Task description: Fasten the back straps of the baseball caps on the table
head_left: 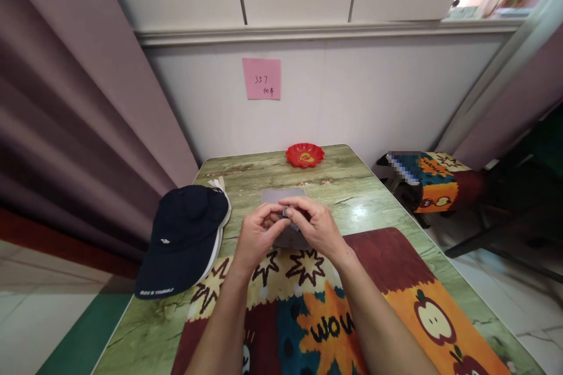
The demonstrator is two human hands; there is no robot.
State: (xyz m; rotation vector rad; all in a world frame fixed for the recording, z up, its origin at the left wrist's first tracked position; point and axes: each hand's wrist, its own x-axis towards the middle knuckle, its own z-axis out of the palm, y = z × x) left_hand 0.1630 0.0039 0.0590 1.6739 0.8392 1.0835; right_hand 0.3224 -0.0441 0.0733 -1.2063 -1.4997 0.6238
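My left hand (260, 233) and my right hand (317, 227) meet over the middle of the table. Both are closed, thumbs and fingertips pinching a small dark, greyish object (285, 211) between them. Its kind is too small and too covered by the fingers to make out. Beneath the hands lies a flat grey rectangular piece (284, 193), partly hidden by them. Its near edge reaches the colourful patterned mat (387, 263), over which both forearms extend.
A navy cap (182, 240) with a white edge lies at the table's left. At the far edge sits a red scalloped dish (304, 156). A pink note (261, 79) is stuck on the wall behind. Right of the table (352, 181) stands a stool with a patterned cover (440, 184).
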